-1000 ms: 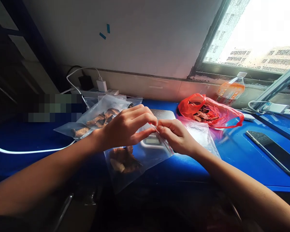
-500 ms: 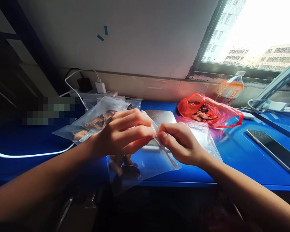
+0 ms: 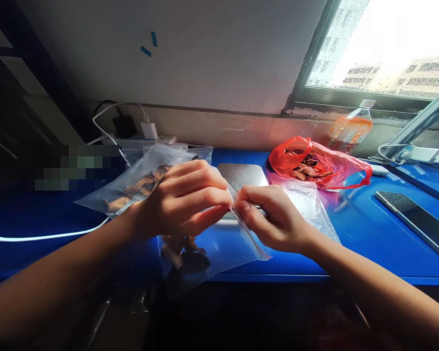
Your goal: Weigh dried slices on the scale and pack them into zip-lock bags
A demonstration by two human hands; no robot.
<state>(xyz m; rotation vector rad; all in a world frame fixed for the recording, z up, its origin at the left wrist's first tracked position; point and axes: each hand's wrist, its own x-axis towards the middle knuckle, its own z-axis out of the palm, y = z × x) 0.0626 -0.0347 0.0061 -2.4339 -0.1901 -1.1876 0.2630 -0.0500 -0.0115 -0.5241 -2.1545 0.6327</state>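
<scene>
Both hands pinch the zip edge of a clear zip-lock bag [image 3: 223,261] that hangs over the front of the desk. Brown dried pieces [image 3: 186,246] lie in its left, lower part. My left hand [image 3: 192,197] is closed on the edge from the left, fingertips at the seam. My right hand [image 3: 272,214] grips the same edge from the right, thumb against a curled forefinger. Behind my left hand lies another clear bag [image 3: 131,168] with similar brown pieces. A silvery flat plate [image 3: 241,174] is partly hidden behind the hands.
A red plastic bag [image 3: 289,146] with dried brown pieces sits at the back right, beside an orange drink bottle [image 3: 351,129]. Clear bags [image 3: 324,214] lie right of my right hand. A phone [image 3: 417,219] is at the far right. A white cable [image 3: 51,239] crosses the left side.
The view has shifted slightly. Both hands keep their grip on the bag's edge, with the fingertips close together and only small movement at the seam.
</scene>
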